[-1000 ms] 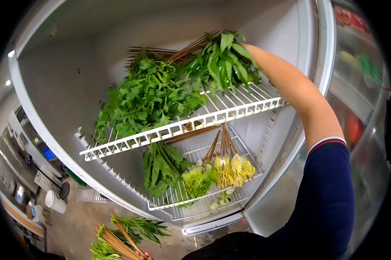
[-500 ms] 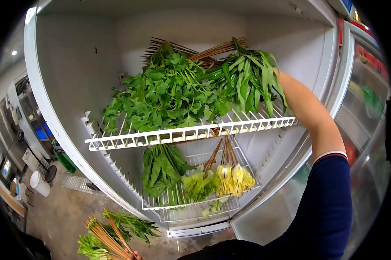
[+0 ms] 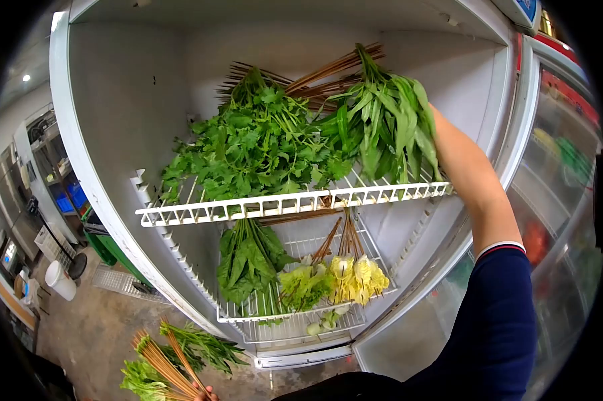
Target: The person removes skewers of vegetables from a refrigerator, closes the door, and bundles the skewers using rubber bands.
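Observation:
At the bottom left, my left hand (image 3: pixel 206 393) is closed around the sticks of skewered greens (image 3: pixel 164 367), whose leaves point up and left. My right arm reaches over the upper wire shelf (image 3: pixel 294 208); its hand is hidden behind long-leaf greens (image 3: pixel 398 120) at the shelf's right. Beside them lies a big bunch of cilantro-like greens (image 3: pixel 254 147), with brown sticks (image 3: pixel 338 67) crossing behind. On the lower shelf sit dark leafy greens (image 3: pixel 248 257), light green lettuce (image 3: pixel 305 287) and yellow cabbage skewers (image 3: pixel 358 277).
The cabinet's left edge (image 3: pixel 101 174) curves down beside the shelves. An open glass door (image 3: pixel 542 174) stands at the right. A white bucket (image 3: pixel 61 281), a green bin (image 3: pixel 111 250) and a metal grate (image 3: pixel 124 284) are at the left on the floor.
The long-leaf greens hang further down over the shelf's right front than before. The view has swung, so the cabinet appears more upright. My left hand still holds its skewers.

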The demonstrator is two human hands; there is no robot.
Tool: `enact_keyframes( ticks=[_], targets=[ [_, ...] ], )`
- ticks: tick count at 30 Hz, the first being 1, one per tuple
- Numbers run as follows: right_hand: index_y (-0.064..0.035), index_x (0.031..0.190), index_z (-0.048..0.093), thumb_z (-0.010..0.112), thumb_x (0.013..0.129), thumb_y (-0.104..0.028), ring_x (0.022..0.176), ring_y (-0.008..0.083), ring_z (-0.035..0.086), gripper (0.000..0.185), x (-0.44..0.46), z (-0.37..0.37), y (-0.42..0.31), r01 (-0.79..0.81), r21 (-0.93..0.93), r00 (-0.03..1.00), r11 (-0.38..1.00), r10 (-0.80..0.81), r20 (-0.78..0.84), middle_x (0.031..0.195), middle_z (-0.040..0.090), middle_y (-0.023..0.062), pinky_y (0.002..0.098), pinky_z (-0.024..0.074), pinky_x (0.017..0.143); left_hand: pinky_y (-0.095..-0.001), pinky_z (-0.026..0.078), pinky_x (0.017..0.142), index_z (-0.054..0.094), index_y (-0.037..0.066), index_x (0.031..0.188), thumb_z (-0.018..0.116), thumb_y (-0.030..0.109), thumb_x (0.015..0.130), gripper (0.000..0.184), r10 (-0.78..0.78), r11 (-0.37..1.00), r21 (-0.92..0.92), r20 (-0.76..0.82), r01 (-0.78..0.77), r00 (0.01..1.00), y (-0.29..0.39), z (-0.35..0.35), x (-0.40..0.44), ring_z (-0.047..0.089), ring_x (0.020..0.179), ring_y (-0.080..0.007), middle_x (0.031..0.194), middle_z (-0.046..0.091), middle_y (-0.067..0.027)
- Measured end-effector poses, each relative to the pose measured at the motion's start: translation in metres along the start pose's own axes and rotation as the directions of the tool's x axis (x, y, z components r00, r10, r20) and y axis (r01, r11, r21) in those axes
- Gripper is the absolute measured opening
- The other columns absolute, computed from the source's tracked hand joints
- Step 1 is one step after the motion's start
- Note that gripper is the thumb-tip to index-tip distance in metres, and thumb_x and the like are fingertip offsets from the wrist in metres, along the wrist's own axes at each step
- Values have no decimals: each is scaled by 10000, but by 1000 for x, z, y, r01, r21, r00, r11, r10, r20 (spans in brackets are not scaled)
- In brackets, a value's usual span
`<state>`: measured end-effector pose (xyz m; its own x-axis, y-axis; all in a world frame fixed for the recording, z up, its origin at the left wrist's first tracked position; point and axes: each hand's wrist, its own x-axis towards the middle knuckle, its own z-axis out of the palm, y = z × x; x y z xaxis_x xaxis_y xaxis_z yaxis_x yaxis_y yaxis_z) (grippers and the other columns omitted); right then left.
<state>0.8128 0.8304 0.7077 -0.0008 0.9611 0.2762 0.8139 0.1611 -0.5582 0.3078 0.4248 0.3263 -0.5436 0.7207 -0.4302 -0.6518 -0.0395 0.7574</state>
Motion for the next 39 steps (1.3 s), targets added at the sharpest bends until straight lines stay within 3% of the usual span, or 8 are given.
enact_keyframes(
  ticks=[11, 12, 15, 16, 20, 23, 27, 39],
  targets=[
    [-30, 1093, 550, 509, 860, -205, 932, 160, 532, 294, -37, -42, -3, 316, 490, 947, 812, -303, -109, 1053, 575, 81, 281, 448, 698, -221, 440, 512, 509, 75, 1037, 483, 102, 812, 228, 20, 997, -71, 3, -20, 1000, 16, -13, -14, 510, 595, -115, 784, 578, -51],
    [18, 973, 597, 532, 848, -219, 708, 151, 549, 276, -37, -38, -14, 281, 626, 959, 727, -191, -210, 851, 613, 71, 261, 453, 657, -213, 434, 509, 504, 79, 1044, 483, 78, 808, 237, 19, 995, -94, 3, -19, 1000, 16, -16, -13, 505, 584, -108, 777, 575, -49],
    [44, 936, 596, 576, 820, -204, 648, 149, 552, 275, 5, -65, -5, 288, 607, 945, 741, -323, -53, 784, 617, 80, 264, 461, 600, -208, 428, 499, 503, 91, 1050, 490, 85, 806, 245, -12, 995, -99, 26, 15, 1000, 19, -26, -9, 501, 571, -106, 775, 574, -45],
    [25, 946, 586, 586, 814, -193, 555, 128, 556, 255, -13, -53, -45, 231, 384, 951, 894, -125, -282, 728, 621, 70, 247, 463, 519, -208, 426, 492, 504, 96, 1051, 491, 86, 806, 246, -13, 995, -97, 34, 17, 999, 19, -29, -8, 501, 569, -105, 777, 575, -44],
    [-17, 901, 590, 654, 755, -134, 535, 110, 566, 197, -60, -56, -74, 138, 781, 988, 609, -35, -148, 685, 606, 48, 255, 481, 474, -212, 423, 460, 510, 111, 1051, 498, 100, 808, 243, -9, 997, -81, 47, 13, 999, 22, -35, -8, 505, 569, -102, 785, 577, -41],
    [26, 937, 590, 694, 712, -132, 530, 130, 578, 293, -65, -64, -61, 147, 846, 979, 512, 44, -197, 734, 628, 79, 256, 478, 454, -216, 427, 445, 517, 114, 1046, 505, 126, 813, 233, -13, 996, -91, 23, 15, 1000, 19, -41, -8, 505, 569, -100, 789, 577, -41],
    [45, 1010, 558, 755, 622, -273, 720, 182, 584, 538, -78, -72, -68, 357, 323, 813, 877, -122, -569, 847, 614, 111, 280, 466, 665, -221, 443, 468, 528, 113, 1022, 523, 175, 818, 214, -19, 996, -82, 67, 25, 998, 24, -43, -22, 500, 565, -98, 777, 576, -27],
    [57, 1116, 469, 775, 561, -384, 951, 235, 566, 771, -130, -88, -69, 291, -146, 585, 946, -296, -755, 1068, 565, 171, 308, 437, 826, -189, 432, 471, 519, 91, 1003, 534, 131, 805, 202, -19, 995, -100, 80, 27, 997, 36, -65, -20, 498, 576, -93, 776, 571, -27]
  ],
)
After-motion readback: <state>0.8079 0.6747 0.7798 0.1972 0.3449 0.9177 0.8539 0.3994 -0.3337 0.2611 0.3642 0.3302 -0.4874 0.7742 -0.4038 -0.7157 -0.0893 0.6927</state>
